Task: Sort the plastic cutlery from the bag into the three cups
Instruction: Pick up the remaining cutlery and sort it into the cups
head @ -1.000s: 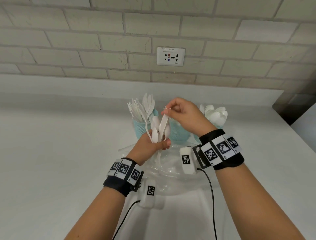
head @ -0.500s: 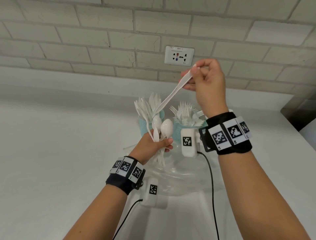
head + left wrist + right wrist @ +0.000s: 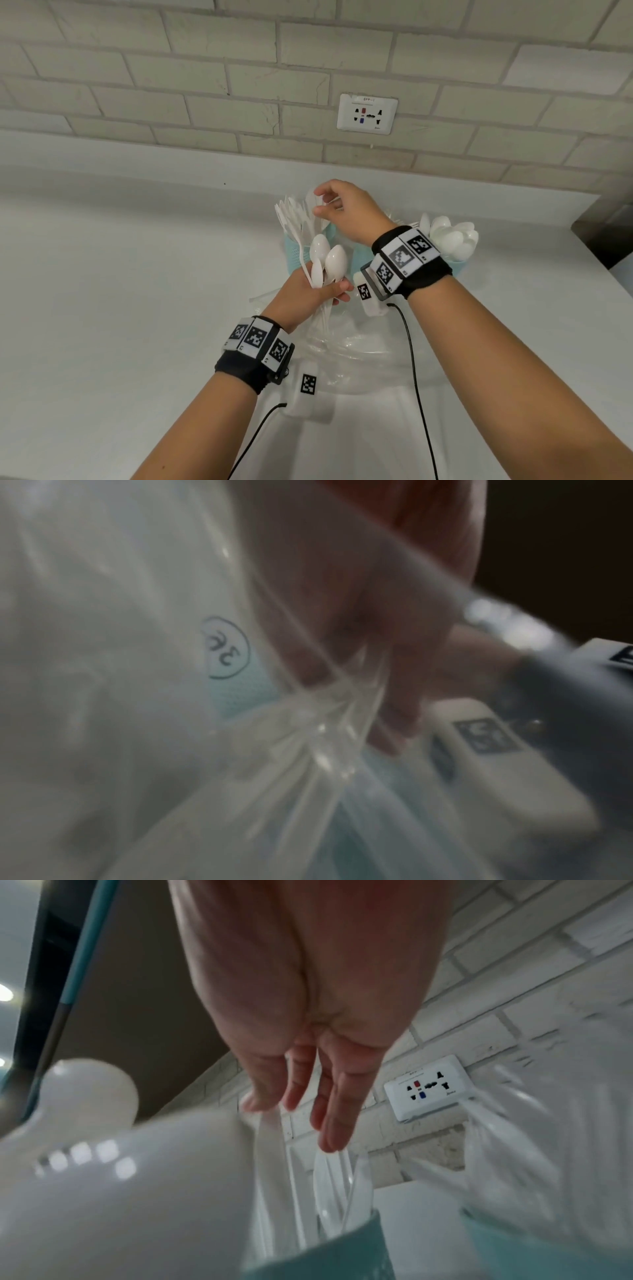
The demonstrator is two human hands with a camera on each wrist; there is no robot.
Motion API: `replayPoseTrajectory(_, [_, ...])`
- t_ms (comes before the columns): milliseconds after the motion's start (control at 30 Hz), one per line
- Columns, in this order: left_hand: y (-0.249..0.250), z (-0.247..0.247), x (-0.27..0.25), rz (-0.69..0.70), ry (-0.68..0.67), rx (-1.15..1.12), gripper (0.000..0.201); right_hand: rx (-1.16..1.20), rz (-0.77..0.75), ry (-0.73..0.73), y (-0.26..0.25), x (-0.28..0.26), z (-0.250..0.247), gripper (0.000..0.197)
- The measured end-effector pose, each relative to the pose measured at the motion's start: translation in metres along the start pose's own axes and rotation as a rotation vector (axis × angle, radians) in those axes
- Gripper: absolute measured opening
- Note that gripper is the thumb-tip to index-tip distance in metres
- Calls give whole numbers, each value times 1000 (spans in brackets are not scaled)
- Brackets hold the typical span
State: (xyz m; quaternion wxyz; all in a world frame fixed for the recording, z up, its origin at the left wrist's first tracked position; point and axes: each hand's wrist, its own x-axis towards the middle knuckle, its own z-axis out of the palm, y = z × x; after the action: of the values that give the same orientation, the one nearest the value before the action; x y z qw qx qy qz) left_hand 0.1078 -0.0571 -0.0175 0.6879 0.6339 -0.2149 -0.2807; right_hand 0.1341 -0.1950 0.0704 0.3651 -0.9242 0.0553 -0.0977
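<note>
My left hand (image 3: 337, 291) grips a small bunch of white spoons (image 3: 327, 262) upright over the clear plastic bag (image 3: 349, 349); its curled fingers (image 3: 394, 696) show behind bag film in the left wrist view. My right hand (image 3: 323, 205) hovers over the left teal cup (image 3: 294, 253), which holds white knives (image 3: 294, 216). Its fingers (image 3: 335, 1118) are straight and loose, holding nothing, just above the knife tips (image 3: 342, 1177). The right cup (image 3: 459, 265) is full of spoons (image 3: 452, 236). My right wrist hides the middle cup in the head view; blurred forks (image 3: 548, 1150) show beside the knife cup (image 3: 325, 1245).
The three cups stand close together near the back of the white counter (image 3: 137, 308), under a brick wall with a socket plate (image 3: 367, 113). Wrist-camera cables (image 3: 414, 377) trail over the bag. A dark object (image 3: 606, 236) sits at the counter's right end.
My right hand drew a knife out of the left hand's bunch, lifted it high, then lowered it to the left cup and let go. The left hand stayed put.
</note>
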Motion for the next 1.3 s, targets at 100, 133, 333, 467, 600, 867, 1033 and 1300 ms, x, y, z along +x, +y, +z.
replayPoseTrajectory(100, [1,0,2,34,16,4,9,12,13,23,0,-8,-11,42])
replayPoseTrajectory(133, [0,0,2,41,22,13,9,8,13,45,0,-12,-15,41])
replayPoseTrajectory(333, [1,4,6,79,70,0,37,-6,88,-184,3,-43,-27,27])
replayPoseTrajectory(467, [3,4,7,95,74,1,37,35,88,-204,13,-52,-25,16])
replayPoseTrajectory(600, [4,5,6,101,85,10,37,71,108,-229,15,-57,-31,19])
replayPoseTrajectory(867, [5,8,4,95,85,30,32,63,136,-190,17,-63,-27,19])
replayPoseTrajectory(1033, [3,9,4,85,56,42,33,81,162,-237,16,-65,-27,17])
replayPoseTrajectory(1300, [4,10,3,85,2,42,41,134,145,-218,13,-66,-21,14])
